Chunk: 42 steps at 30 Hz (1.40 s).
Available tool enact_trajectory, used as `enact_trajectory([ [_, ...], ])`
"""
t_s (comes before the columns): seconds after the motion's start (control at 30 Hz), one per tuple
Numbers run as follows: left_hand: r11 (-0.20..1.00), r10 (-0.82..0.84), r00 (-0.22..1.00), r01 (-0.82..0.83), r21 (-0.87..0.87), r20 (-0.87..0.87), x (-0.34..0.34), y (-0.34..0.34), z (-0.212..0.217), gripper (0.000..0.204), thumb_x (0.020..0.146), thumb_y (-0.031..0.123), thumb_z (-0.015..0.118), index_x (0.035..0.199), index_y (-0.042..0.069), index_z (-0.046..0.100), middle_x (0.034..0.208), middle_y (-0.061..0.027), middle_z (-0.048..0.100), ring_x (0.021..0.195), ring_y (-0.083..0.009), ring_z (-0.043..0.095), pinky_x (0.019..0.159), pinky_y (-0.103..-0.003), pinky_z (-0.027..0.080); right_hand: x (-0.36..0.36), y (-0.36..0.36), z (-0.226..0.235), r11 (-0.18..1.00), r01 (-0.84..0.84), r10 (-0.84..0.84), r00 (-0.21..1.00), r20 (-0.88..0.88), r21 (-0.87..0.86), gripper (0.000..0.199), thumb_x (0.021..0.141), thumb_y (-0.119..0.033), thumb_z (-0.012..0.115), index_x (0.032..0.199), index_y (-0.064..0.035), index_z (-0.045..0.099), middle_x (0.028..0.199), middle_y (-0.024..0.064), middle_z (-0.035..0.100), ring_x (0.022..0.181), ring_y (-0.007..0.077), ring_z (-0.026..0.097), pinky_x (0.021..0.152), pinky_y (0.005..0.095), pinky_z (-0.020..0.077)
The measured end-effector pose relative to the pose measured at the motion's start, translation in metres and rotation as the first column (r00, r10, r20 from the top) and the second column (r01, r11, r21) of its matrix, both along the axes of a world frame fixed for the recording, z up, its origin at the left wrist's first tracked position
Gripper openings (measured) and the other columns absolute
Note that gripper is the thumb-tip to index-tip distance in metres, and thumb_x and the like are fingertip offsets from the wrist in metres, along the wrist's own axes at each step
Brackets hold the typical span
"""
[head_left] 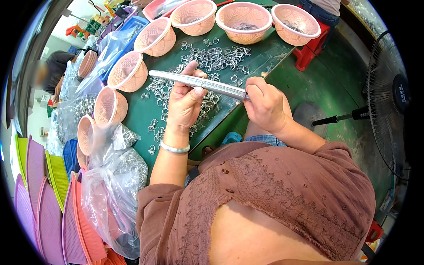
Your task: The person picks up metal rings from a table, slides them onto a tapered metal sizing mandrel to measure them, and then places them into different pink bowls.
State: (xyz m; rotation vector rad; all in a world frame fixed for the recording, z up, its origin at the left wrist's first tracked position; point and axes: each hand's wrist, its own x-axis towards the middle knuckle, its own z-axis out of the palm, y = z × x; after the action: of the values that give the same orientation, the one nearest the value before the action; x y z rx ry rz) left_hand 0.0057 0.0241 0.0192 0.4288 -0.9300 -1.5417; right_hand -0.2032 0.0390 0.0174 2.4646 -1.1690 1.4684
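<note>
A silver ring mandrel point(223, 88), a tapered rod with marks along it, is held slantwise above the table. My right hand point(268, 106) is closed round its thicker right end. Nearer its thin tip, my left hand point(184, 108) has thumb and fingers closed about the rod, one finger raised. A thin line crosses the rod by my left thumb; whether it is a ring there I cannot tell. Under and beyond my hands, many loose silver-coloured rings point(218, 58) lie in a spread heap on the green table point(265, 49).
Pink plastic baskets point(244, 15) curve along the far and left sides, some with rings inside. Clear bags of rings point(128, 165) sit at left, beside stacked coloured baskets point(48, 221). A red stool point(311, 48) and a black fan point(388, 95) stand at right. Other people are partly visible.
</note>
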Motion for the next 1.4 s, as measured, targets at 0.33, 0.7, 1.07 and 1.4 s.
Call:
enact_trajectory([
  [0.33,0.999,0.030,0.998,-0.028,0.027,-0.054,-0.003,0.001,0.002,0.050,0.078,-0.005,0.061,0.125,0.003,0.046,0.106,-0.0081,0.054,0.089,-0.0128,0.053,0.076,-0.024,0.045,0.001,0.000,0.001,1.000,-0.011,0.011,1.000,0.009,0.017,0.020,0.061,-0.003,0.064,0.073,-0.0047,0.049,0.083,0.0073,0.052,0.058,0.0239,0.053,0.051,0.0336,0.0427],
  [0.7,0.953,0.291,0.942,-0.270,0.141,-0.166,0.029,-0.012,0.004,0.029,0.088,0.002,0.052,0.117,-0.001,0.051,0.102,-0.0113,0.060,0.081,-0.0130,0.055,0.067,-0.023,0.044,-0.005,0.011,0.006,0.917,-0.111,0.093,0.994,0.065,0.384,0.017,0.069,-0.005,0.065,0.076,-0.0034,0.050,0.079,0.0098,0.050,0.061,0.0289,0.054,0.053,0.0362,0.0428],
  [1.07,0.961,0.182,0.853,-0.047,0.274,-0.489,0.044,-0.005,0.020,0.022,0.089,0.008,0.053,0.108,-0.003,0.054,0.102,-0.0145,0.057,0.078,-0.0163,0.051,0.070,-0.027,0.047,-0.033,0.006,-0.012,0.722,-0.348,0.194,0.932,0.307,0.599,0.014,0.068,-0.005,0.068,0.075,-0.0032,0.056,0.067,0.0064,0.050,0.056,0.0144,0.049,0.052,0.0268,0.0386],
  [1.4,0.969,0.124,0.891,-0.015,0.245,-0.437,0.032,0.000,0.018,0.017,0.090,0.012,0.052,0.103,0.001,0.055,0.099,-0.0149,0.056,0.076,-0.0160,0.051,0.066,-0.026,0.045,-0.041,0.003,-0.013,0.405,-0.495,0.081,0.857,0.509,0.769,0.012,0.078,-0.006,0.063,0.087,-0.0021,0.056,0.075,-0.0057,0.047,0.066,0.0013,0.038,0.057,0.0169,0.0309],
])
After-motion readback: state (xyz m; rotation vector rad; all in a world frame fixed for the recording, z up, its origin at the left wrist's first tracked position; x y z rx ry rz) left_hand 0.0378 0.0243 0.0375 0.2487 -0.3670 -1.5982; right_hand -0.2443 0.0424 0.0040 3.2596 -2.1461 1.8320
